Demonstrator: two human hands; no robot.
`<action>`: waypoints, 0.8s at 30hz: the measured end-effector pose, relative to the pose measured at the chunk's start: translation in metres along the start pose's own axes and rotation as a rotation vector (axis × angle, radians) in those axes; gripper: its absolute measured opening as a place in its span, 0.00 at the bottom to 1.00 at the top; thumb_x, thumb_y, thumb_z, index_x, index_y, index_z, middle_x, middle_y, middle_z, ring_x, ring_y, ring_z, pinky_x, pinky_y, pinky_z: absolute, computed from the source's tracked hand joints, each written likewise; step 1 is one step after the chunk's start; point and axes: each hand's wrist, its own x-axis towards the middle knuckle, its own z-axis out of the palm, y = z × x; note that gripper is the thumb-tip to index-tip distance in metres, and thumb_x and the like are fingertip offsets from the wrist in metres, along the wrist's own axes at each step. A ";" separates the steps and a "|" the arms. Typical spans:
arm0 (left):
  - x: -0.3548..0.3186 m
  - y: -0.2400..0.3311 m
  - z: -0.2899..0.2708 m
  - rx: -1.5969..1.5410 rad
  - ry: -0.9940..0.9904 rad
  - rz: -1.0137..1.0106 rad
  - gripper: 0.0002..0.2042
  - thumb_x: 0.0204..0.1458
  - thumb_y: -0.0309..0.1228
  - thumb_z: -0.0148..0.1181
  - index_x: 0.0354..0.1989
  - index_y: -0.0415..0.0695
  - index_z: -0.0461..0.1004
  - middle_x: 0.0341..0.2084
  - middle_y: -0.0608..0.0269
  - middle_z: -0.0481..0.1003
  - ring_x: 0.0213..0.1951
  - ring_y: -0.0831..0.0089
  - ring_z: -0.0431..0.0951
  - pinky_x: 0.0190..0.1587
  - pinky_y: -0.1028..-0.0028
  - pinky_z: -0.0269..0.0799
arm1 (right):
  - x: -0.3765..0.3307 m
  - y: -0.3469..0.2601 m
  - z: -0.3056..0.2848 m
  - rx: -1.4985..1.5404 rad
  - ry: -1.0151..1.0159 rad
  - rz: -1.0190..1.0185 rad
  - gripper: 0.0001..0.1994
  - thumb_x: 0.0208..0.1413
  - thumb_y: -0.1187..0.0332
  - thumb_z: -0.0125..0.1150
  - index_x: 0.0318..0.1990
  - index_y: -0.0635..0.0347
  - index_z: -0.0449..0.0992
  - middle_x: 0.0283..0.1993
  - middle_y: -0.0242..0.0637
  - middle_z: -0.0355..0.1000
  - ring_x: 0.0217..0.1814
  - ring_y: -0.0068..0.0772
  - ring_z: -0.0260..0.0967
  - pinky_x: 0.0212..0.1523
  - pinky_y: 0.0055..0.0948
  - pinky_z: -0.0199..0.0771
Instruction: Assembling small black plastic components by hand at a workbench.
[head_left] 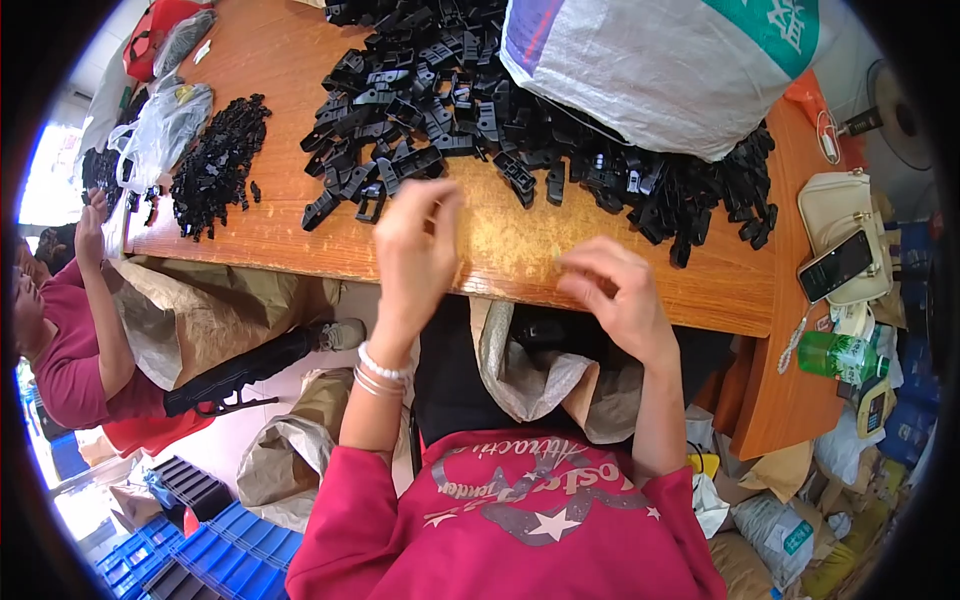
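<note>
My left hand (415, 250) is raised over the near edge of the wooden table (520, 250), fingers spread upward and blurred, with nothing visible in it. My right hand (612, 295) hovers at the same edge, seen from the back with fingers curled; its palm is hidden. A large heap of black plastic clip parts (450, 90) lies just beyond both hands. Below the hands, in my lap, an open brown and grey sack (530, 370) gapes under the table edge. Bracelets sit on my left wrist.
A big white woven sack (650, 70) rests on the heap at the back right. A smaller pile of black parts (215, 160) and a plastic bag (165, 125) lie at left, near a seated co-worker (70, 340). Phone (835, 265), cream handbag (840, 205), green bottle (840, 355) at right; blue crates (210, 560) on the floor.
</note>
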 end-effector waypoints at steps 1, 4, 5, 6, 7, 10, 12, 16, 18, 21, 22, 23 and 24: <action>0.011 -0.008 -0.001 0.114 0.046 0.048 0.07 0.51 0.20 0.59 0.39 0.36 0.74 0.35 0.54 0.74 0.30 0.63 0.78 0.30 0.72 0.73 | 0.007 0.004 0.004 -0.073 0.090 -0.023 0.09 0.52 0.77 0.61 0.41 0.66 0.78 0.38 0.39 0.74 0.34 0.27 0.73 0.33 0.22 0.71; 0.029 -0.023 -0.002 0.529 -0.007 0.065 0.16 0.48 0.26 0.62 0.46 0.37 0.71 0.44 0.55 0.70 0.33 0.57 0.77 0.34 0.66 0.73 | 0.042 0.009 0.027 -0.178 0.381 -0.157 0.06 0.53 0.77 0.61 0.39 0.66 0.78 0.35 0.42 0.73 0.30 0.37 0.71 0.30 0.31 0.71; 0.034 -0.023 -0.005 0.559 -0.073 0.043 0.14 0.49 0.25 0.62 0.45 0.38 0.72 0.43 0.55 0.70 0.33 0.56 0.77 0.35 0.64 0.73 | 0.052 0.007 0.032 -0.214 0.373 -0.111 0.09 0.51 0.74 0.63 0.41 0.65 0.77 0.37 0.43 0.72 0.36 0.42 0.71 0.36 0.35 0.71; 0.038 -0.022 -0.008 0.590 -0.139 0.020 0.13 0.49 0.25 0.61 0.43 0.38 0.72 0.42 0.55 0.70 0.34 0.55 0.76 0.35 0.63 0.73 | 0.063 0.010 0.038 -0.325 0.399 -0.181 0.12 0.50 0.72 0.65 0.42 0.65 0.77 0.38 0.42 0.71 0.39 0.42 0.70 0.40 0.36 0.69; 0.039 -0.021 -0.009 0.589 -0.154 0.049 0.10 0.49 0.24 0.60 0.41 0.38 0.73 0.40 0.56 0.70 0.33 0.55 0.76 0.34 0.63 0.73 | 0.071 0.011 0.044 -0.436 0.426 -0.249 0.14 0.49 0.71 0.66 0.43 0.66 0.76 0.40 0.42 0.70 0.42 0.42 0.69 0.43 0.38 0.68; 0.035 -0.011 -0.008 0.495 -0.086 0.130 0.09 0.47 0.28 0.65 0.31 0.37 0.73 0.39 0.55 0.71 0.29 0.58 0.75 0.30 0.66 0.71 | 0.078 0.015 0.051 -0.546 0.382 -0.193 0.17 0.46 0.69 0.68 0.43 0.66 0.75 0.40 0.41 0.69 0.43 0.41 0.66 0.46 0.39 0.64; 0.025 -0.008 -0.008 0.341 -0.155 0.078 0.13 0.45 0.32 0.68 0.25 0.35 0.72 0.40 0.54 0.72 0.28 0.59 0.76 0.29 0.65 0.72 | 0.077 0.017 0.050 -0.585 0.373 -0.170 0.16 0.45 0.70 0.69 0.43 0.66 0.76 0.40 0.40 0.69 0.43 0.41 0.66 0.45 0.38 0.64; -0.005 -0.009 -0.007 -0.077 -0.282 -0.213 0.19 0.43 0.30 0.73 0.18 0.40 0.63 0.14 0.67 0.66 0.16 0.80 0.62 0.19 0.79 0.58 | 0.054 0.009 0.040 -0.262 0.409 -0.127 0.13 0.48 0.74 0.67 0.41 0.68 0.77 0.37 0.41 0.71 0.34 0.37 0.68 0.36 0.32 0.67; -0.017 -0.003 -0.006 -0.544 -0.275 -0.553 0.18 0.42 0.28 0.73 0.23 0.43 0.63 0.13 0.76 0.61 0.16 0.88 0.58 0.18 0.84 0.53 | 0.037 0.003 0.036 -0.106 0.355 -0.007 0.12 0.51 0.77 0.63 0.45 0.69 0.76 0.37 0.42 0.72 0.27 0.30 0.67 0.29 0.25 0.67; -0.023 0.003 0.003 -0.769 -0.225 -0.615 0.20 0.42 0.26 0.73 0.41 0.43 0.68 0.15 0.78 0.65 0.17 0.91 0.59 0.17 0.87 0.52 | 0.013 -0.004 0.036 0.008 0.347 0.089 0.12 0.55 0.78 0.57 0.47 0.68 0.76 0.38 0.38 0.71 0.33 0.24 0.69 0.32 0.22 0.69; -0.023 0.010 0.006 -0.809 -0.203 -0.675 0.23 0.42 0.25 0.73 0.46 0.43 0.68 0.15 0.77 0.66 0.16 0.90 0.60 0.18 0.87 0.53 | 0.005 -0.006 0.039 0.134 0.350 0.101 0.13 0.55 0.79 0.56 0.48 0.70 0.74 0.40 0.36 0.70 0.36 0.21 0.69 0.35 0.19 0.69; -0.024 0.014 0.009 -0.889 -0.228 -0.673 0.27 0.44 0.24 0.71 0.54 0.43 0.67 0.16 0.75 0.69 0.16 0.90 0.61 0.18 0.87 0.54 | -0.001 -0.010 0.044 0.262 0.352 0.112 0.13 0.56 0.81 0.54 0.50 0.71 0.73 0.43 0.34 0.69 0.38 0.19 0.69 0.39 0.17 0.69; -0.025 0.011 0.007 -0.874 -0.355 -0.650 0.26 0.45 0.24 0.70 0.54 0.43 0.67 0.17 0.72 0.71 0.17 0.89 0.64 0.18 0.87 0.56 | -0.006 -0.014 0.046 0.354 0.353 0.114 0.13 0.57 0.80 0.53 0.50 0.72 0.72 0.46 0.38 0.69 0.43 0.23 0.71 0.43 0.18 0.70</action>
